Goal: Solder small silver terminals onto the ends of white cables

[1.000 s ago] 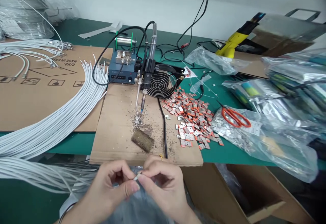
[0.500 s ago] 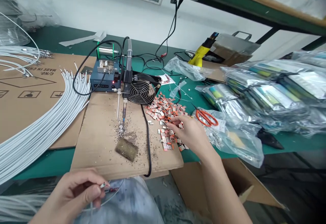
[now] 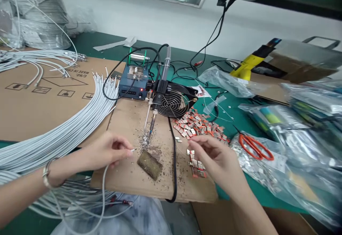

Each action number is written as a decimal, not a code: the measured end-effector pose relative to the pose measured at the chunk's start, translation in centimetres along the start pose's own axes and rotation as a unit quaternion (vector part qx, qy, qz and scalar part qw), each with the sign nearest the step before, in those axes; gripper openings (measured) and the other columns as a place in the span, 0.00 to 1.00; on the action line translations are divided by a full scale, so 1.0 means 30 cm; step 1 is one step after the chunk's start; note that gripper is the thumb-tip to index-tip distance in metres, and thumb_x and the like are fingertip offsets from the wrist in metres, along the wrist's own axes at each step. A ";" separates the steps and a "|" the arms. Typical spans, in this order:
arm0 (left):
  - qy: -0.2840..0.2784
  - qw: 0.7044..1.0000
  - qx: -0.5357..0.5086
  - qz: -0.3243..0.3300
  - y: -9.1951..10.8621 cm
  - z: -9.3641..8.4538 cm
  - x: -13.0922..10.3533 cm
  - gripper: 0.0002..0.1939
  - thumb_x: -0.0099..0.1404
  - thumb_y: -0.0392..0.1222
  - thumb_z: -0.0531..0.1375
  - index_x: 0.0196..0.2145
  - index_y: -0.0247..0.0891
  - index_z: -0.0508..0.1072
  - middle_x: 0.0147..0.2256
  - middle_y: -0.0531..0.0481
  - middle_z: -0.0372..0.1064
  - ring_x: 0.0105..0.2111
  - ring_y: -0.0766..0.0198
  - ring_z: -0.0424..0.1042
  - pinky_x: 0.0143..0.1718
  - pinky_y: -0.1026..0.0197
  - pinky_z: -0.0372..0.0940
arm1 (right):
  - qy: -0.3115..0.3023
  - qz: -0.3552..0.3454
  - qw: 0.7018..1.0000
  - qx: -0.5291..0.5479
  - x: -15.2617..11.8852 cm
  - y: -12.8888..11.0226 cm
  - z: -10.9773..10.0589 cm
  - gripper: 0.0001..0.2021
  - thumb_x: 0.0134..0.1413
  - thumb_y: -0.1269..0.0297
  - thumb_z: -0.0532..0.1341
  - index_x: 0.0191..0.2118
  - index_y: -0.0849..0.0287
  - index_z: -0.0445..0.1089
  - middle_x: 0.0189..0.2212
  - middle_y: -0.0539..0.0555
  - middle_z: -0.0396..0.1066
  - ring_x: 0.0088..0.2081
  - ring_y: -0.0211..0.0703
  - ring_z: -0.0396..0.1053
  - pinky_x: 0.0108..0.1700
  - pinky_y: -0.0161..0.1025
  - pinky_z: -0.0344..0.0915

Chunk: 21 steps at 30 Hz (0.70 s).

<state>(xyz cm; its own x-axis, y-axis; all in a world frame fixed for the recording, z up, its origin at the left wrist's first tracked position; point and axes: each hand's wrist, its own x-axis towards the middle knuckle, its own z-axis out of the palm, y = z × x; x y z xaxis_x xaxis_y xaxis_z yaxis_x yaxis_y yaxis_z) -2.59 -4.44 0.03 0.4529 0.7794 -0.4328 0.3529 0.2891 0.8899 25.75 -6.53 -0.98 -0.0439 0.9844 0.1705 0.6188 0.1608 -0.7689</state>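
Observation:
My left hand (image 3: 110, 152) pinches a white cable (image 3: 103, 187) near its stripped end. That end points at the tip of a soldering iron (image 3: 159, 94) clamped tip-down over the cardboard, beside scattered solder bits (image 3: 145, 139). From the hand the cable loops down over my lap. My right hand (image 3: 216, 153) hovers above a small group of metal connectors (image 3: 197, 163), thumb and forefinger pinched together. Whatever they hold, if anything, is too small to tell. A heap of orange-edged connectors (image 3: 200, 124) lies just behind it. A brown sponge (image 3: 150, 165) rests below the iron.
A blue soldering station (image 3: 130, 89) with a solder spool (image 3: 138, 57) and a black fan (image 3: 173, 103) stand behind. A thick cable bundle (image 3: 77, 121) lies left. Orange-handled scissors (image 3: 255, 146) and plastic bags are on the right. A black cord (image 3: 173, 163) crosses the cardboard.
My left hand has risen from my lap to the iron, bringing the cable end close to its tip. My right hand has drawn back slightly from the connector heap. The view has turned left.

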 end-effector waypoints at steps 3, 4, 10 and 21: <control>-0.047 0.998 0.029 -0.002 0.033 -0.018 0.080 0.09 0.54 0.42 0.60 0.30 0.31 0.71 0.16 0.57 0.60 0.14 0.72 0.60 0.14 0.71 0.57 | -0.109 0.018 0.989 0.103 0.016 -0.076 0.084 0.08 0.55 0.63 0.57 0.36 0.61 0.70 0.26 0.54 0.70 0.26 0.39 0.66 0.26 0.36 0.64; -0.055 0.998 0.030 0.002 0.041 -0.020 0.101 0.09 0.54 0.41 0.60 0.29 0.31 0.71 0.16 0.57 0.60 0.14 0.72 0.59 0.14 0.71 0.56 | -0.136 0.034 0.980 0.140 0.027 -0.092 0.112 0.08 0.54 0.64 0.57 0.37 0.61 0.70 0.27 0.54 0.70 0.26 0.39 0.66 0.26 0.35 0.64; -0.073 0.997 0.011 0.008 0.058 -0.010 0.150 0.10 0.55 0.40 0.60 0.30 0.28 0.72 0.17 0.57 0.60 0.14 0.74 0.58 0.14 0.71 0.56 | -0.181 0.184 0.908 0.329 0.088 -0.100 0.220 0.14 0.44 0.63 0.64 0.36 0.64 0.65 0.24 0.51 0.69 0.20 0.31 0.65 0.22 0.29 0.64; -0.093 0.995 -0.028 -0.005 0.044 -0.018 0.152 0.13 0.56 0.41 0.61 0.37 0.30 0.76 0.19 0.54 0.62 0.15 0.75 0.59 0.15 0.71 0.55 | -0.177 0.201 0.892 0.364 0.088 -0.095 0.215 0.15 0.42 0.58 0.67 0.32 0.63 0.68 0.23 0.53 0.73 0.19 0.29 0.63 0.20 0.26 0.62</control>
<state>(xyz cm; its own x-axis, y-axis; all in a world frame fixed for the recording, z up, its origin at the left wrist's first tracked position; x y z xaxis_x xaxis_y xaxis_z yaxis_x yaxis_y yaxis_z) -0.50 -0.20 -0.70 0.5948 0.6624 -0.4555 0.3137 0.3304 0.8902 18.82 -3.94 -2.32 -0.2580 0.9135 -0.3145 -0.0284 -0.3325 -0.9427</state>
